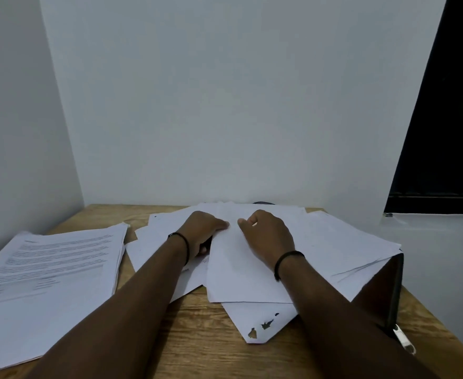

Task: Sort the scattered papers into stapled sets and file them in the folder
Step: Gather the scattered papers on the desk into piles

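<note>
So the wooden table sits in a wall corner. At 9 o'clock there's a neat stack of printed pages, at 12 to 3 o'clock a messy spread of loose white sheets, and a dark zippered folder at 4 o'clock.

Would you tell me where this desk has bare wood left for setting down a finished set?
Bare wood shows at the near edge of the table, between the forearms. A small strip lies at the back left corner, behind the printed stack. The middle is crowded with loose sheets under both hands, left hand, right hand.
</note>
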